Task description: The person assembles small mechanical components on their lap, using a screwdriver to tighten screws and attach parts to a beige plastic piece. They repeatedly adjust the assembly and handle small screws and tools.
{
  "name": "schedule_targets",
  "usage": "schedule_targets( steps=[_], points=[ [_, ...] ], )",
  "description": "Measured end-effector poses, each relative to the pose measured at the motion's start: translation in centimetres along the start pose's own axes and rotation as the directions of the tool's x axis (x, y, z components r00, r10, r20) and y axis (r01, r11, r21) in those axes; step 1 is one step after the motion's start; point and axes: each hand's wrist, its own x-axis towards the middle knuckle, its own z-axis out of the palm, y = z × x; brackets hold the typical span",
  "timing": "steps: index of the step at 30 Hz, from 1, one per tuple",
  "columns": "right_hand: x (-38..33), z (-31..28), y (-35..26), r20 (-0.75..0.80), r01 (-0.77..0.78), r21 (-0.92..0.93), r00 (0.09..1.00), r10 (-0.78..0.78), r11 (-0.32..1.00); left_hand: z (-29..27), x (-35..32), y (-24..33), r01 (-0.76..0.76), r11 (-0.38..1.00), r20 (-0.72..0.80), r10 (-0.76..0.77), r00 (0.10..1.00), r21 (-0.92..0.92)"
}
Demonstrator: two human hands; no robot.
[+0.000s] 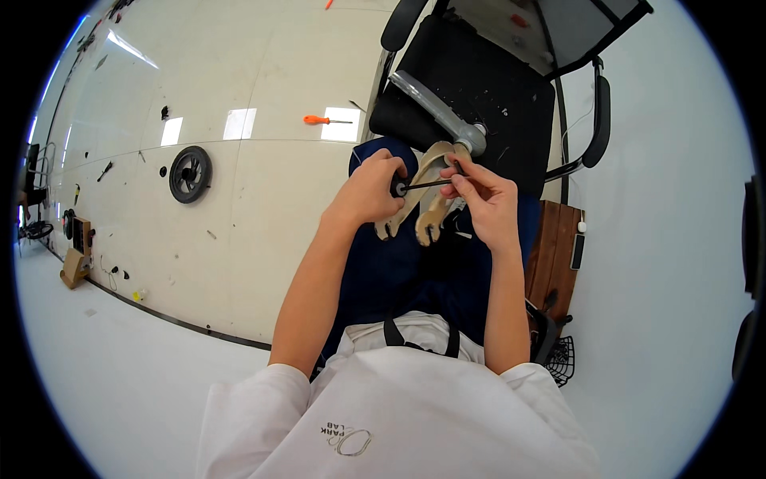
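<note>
Bridging both hands: a thin black rod (429, 184) with a small dark round end piece (398, 188), likely a light, stiff axle, slim enough to slip, best pinched near each end. Closing around the round end: left hand (369, 191), fingers curled tight. Pinching the rod's other end between thumb and fingertips: right hand (484, 199). Lying just beneath the hands: a tan forked part (427, 209) joined to a grey metal tube (437, 110). Resting beyond: a black office chair (511, 88). Well off to the left on the floor: a black wheel (190, 173) and an orange-handled screwdriver (322, 120).
</note>
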Motion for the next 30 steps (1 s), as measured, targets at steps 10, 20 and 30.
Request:
schedule_targets(
  steps=[10, 20, 30],
  points=[
    [1.0, 1.5, -1.1, -0.038, 0.285, -0.382, 0.946, -0.323, 0.879, -0.5, 0.2, -0.2, -0.029, 0.997, -0.200, 0.015, 0.980, -0.066],
    [0.2, 3.0, 1.4, -0.100, 0.118, 0.042, 0.989, -0.113, 0.992, -0.4, 0.2, -1.9, 0.021, 0.998, -0.107, -0.015, 0.994, 0.055],
    [0.4, 3.9, 2.3, -0.057, 0.095, 0.021, 0.994, -0.094, 0.995, -0.4, 0.2, -2.7, 0.034, 0.999, -0.126, -0.030, 0.992, 0.027]
  ],
)
